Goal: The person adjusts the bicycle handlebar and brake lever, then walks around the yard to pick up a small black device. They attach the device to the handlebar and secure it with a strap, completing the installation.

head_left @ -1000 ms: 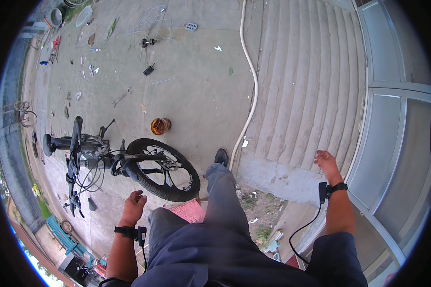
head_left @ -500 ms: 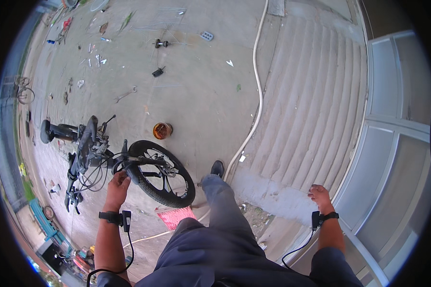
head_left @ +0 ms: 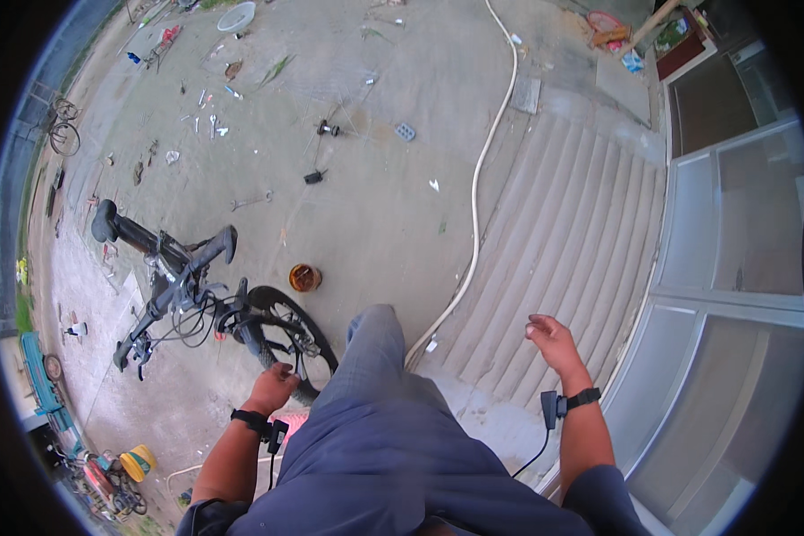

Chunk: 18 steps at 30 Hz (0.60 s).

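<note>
A black bicycle (head_left: 174,281) stands on the concrete to my left, its front wheel (head_left: 305,344) turned toward my legs. My left hand (head_left: 275,387) is nearest that wheel, in front of the tyre, with fingers loosely bent and nothing seen in them. From this view I cannot tell if it touches the tyre. Out to the right, my right hand (head_left: 552,339) hangs in the air above the ridged concrete ramp (head_left: 563,241), thumb and fingers apart and holding nothing. Beyond the wheel sits a small brown tub (head_left: 305,278).
A pale hose (head_left: 479,192) snakes along the ramp's left side. A wrench (head_left: 252,201), a wheel hub (head_left: 328,129) and a grey block with holes (head_left: 405,132) lie on the ground farther off. Glazed doors (head_left: 732,214) line the right. Blue-green machinery (head_left: 49,384) stands far left.
My left hand has come away from the bicycle's front fork to beside the tyre. My right hand has moved left and farther out. The view has shifted, and my legs now cover part of the wheel.
</note>
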Each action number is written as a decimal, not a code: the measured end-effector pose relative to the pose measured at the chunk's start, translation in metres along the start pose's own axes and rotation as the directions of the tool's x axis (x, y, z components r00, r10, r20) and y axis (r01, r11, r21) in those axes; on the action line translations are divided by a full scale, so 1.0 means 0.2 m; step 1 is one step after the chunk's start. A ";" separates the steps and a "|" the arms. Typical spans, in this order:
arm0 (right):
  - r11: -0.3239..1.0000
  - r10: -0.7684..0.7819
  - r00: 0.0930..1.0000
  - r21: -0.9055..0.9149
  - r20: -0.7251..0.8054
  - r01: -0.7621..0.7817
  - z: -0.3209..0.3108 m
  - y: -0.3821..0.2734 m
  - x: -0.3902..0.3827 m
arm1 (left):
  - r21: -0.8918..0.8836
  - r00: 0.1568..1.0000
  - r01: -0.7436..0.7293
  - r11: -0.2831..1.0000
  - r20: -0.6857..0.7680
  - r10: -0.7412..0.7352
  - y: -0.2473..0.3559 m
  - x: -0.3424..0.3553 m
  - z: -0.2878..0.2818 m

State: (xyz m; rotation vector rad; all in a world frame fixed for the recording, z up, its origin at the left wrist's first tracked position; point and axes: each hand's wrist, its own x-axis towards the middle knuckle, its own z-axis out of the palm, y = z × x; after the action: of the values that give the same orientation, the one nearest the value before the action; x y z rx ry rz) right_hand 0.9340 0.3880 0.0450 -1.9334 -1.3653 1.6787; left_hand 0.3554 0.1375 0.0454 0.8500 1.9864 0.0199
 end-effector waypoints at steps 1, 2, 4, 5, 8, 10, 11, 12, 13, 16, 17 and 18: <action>0.998 -0.057 0.998 -0.016 0.000 0.057 -0.01 -0.07 0.04 | 0.032 1.000 -0.012 0.999 0.009 0.012 0.07 0.04 0.02; 0.997 -0.070 0.997 -0.024 -0.012 0.070 -0.02 -0.12 0.07 | 0.051 0.999 0.016 0.999 0.047 -0.019 0.14 0.10 0.03; 0.991 -0.128 0.992 -0.028 -0.007 0.127 -0.06 -0.21 0.15 | 0.087 0.993 -0.057 0.995 0.112 0.048 0.31 0.22 0.03; 0.990 -0.123 0.992 -0.073 -0.016 0.122 -0.09 -0.26 0.21 | 0.065 0.987 -0.100 0.993 0.132 0.091 0.40 0.29 0.02; 0.986 -0.133 0.991 -0.107 -0.024 0.130 -0.24 -0.35 0.39 | 0.060 0.985 -0.132 0.989 0.124 0.123 0.74 0.55 -0.01; 0.996 -0.068 0.997 -0.065 -0.040 0.065 -0.35 -0.36 0.48 | 0.014 0.987 -0.096 0.995 0.133 0.093 0.97 0.69 -0.03; 0.994 -0.048 0.998 -0.101 -0.045 0.044 -0.42 -0.36 0.54 | -0.002 0.984 -0.144 0.990 0.110 0.143 1.08 0.75 -0.06; 0.993 -0.017 0.998 -0.116 -0.054 0.010 -0.48 -0.36 0.60 | -0.014 0.978 -0.188 0.982 0.084 0.189 1.20 0.81 -0.10; 0.991 0.053 0.996 -0.120 -0.073 -0.061 -0.53 -0.35 0.63 | -0.025 0.974 -0.218 0.976 0.064 0.219 1.30 0.84 -0.13; 0.982 0.189 0.978 0.046 -0.089 -0.185 -0.66 -0.34 0.74 | -0.073 0.977 -0.208 0.975 0.026 0.210 1.53 0.91 -0.26; 0.964 0.254 0.962 0.105 -0.098 -0.243 -0.69 -0.34 0.79 | -0.093 0.978 -0.207 0.974 0.002 0.208 1.59 0.94 -0.29; 0.949 0.302 0.949 0.115 -0.087 -0.292 -0.72 -0.34 0.84 | -0.088 0.982 -0.190 0.978 -0.025 0.189 1.64 0.96 -0.33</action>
State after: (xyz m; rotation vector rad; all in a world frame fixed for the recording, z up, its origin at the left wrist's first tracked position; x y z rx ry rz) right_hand 1.0106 0.6051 0.0283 -2.2203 -0.9686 1.7066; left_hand 0.4261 0.5168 0.0485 0.9797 1.8983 0.2258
